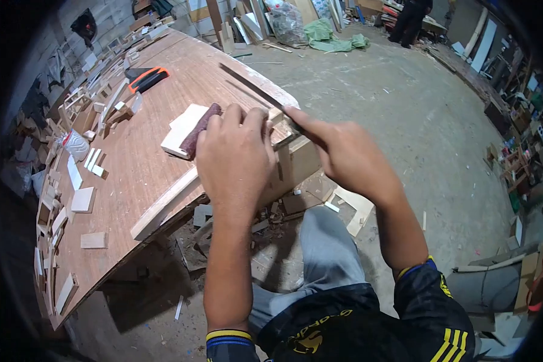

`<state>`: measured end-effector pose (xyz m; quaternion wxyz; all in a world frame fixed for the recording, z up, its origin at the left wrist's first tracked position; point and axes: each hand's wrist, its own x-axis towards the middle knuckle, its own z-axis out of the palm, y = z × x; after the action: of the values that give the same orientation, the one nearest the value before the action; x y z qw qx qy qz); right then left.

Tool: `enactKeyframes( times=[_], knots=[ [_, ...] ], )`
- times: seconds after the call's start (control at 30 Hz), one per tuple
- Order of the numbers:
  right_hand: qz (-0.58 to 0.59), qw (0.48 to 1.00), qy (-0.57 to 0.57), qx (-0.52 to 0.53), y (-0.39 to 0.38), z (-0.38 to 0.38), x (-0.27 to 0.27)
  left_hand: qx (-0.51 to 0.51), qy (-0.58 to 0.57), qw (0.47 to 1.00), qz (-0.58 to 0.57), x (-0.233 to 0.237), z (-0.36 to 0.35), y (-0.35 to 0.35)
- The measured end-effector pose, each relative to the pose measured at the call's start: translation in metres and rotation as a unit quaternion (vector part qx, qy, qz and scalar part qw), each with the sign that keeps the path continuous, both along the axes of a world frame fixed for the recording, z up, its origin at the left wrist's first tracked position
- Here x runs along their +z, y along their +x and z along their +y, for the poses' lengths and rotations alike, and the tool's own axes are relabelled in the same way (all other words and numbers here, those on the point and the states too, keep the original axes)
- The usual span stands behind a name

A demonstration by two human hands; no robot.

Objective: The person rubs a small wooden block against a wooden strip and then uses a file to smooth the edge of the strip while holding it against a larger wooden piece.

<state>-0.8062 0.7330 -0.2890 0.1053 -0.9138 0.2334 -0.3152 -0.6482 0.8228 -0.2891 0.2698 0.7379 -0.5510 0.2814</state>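
My left hand [236, 151] presses down with bent fingers on a small wooden piece [276, 119] at the table's edge. My right hand [338, 142] is closed round the near end of a long, thin dark file [247, 83], whose far end points up and left over the table. The file lies against the wooden piece, just right of my left fingers. Beside my left hand, a dark red sandpaper roll [200, 131] rests on pale wood blocks [178, 137]. A long wooden strip [166, 202] runs along the near edge from under my left wrist.
An orange and black tool [148, 79] lies on the wooden table [140, 160]. Wood offcuts and a white cup [76, 145] line its left side. Wood scraps [351, 208] lie on the floor below. Another person [409, 23] stands at the far upper right.
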Motion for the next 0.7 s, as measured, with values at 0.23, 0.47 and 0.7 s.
enactKeyframes(
  times=[0.23,0.47,0.7],
  knots=[
    [0.026,0.999,0.011,0.021,-0.014,0.005,0.01,0.002,0.002,1.0,-0.006,0.0,-0.001,0.003],
    [0.036,0.999,-0.015,-0.006,-0.011,-0.002,0.005,0.018,0.001,1.0,-0.008,0.002,-0.001,0.001],
    [0.067,0.996,0.05,-0.016,-0.02,0.011,0.014,-0.01,-0.002,1.0,0.001,0.004,0.001,0.008]
  ],
)
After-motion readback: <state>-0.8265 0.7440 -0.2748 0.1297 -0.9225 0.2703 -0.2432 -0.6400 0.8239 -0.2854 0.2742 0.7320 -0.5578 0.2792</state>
